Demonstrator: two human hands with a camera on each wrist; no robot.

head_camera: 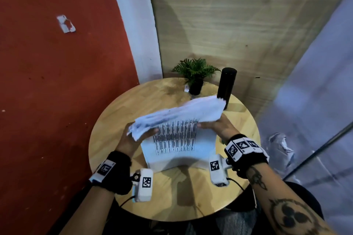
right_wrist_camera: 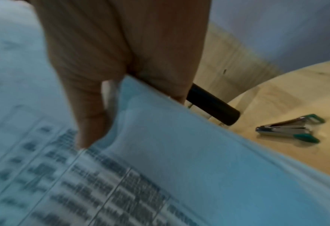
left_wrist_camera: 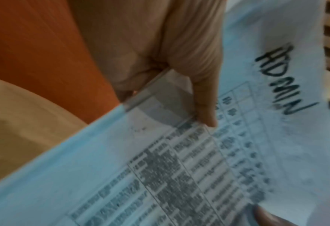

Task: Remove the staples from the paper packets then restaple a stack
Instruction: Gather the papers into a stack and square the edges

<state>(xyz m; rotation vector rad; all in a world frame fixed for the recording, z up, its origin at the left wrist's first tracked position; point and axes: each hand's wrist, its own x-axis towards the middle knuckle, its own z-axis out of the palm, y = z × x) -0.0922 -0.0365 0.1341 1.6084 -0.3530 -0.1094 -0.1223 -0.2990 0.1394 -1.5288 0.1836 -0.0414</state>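
White printed sheets, a loose paper packet (head_camera: 177, 129), are being held up above the round wooden bench (head_camera: 114, 112) between two hands. The left hand (head_camera: 133, 139) is pinching the left edge, thumb on the printed face and fingers (left_wrist_camera: 125, 85) curled behind; the right hand (head_camera: 219, 126) is gripping the right edge the same way, fingers (right_wrist_camera: 171, 85) tucked under the pages. The upper pages are being bent back and are fanning out, so the packet is being judged light, limp and prone to slipping apart or creasing; it is best being taken at both side edges, near a corner where a staple would sit, though no staple is being made out through the blur. Only the right wrist view is showing a teal-handled staple remover (right_wrist_camera: 289, 130) lying on the bench beside a black cylinder (right_wrist_camera: 212, 105). Only the left wrist view is showing "ADMIN" handwritten on the folded-back sheet. A potted plant (head_camera: 194, 74) is being seen in the head view alone.
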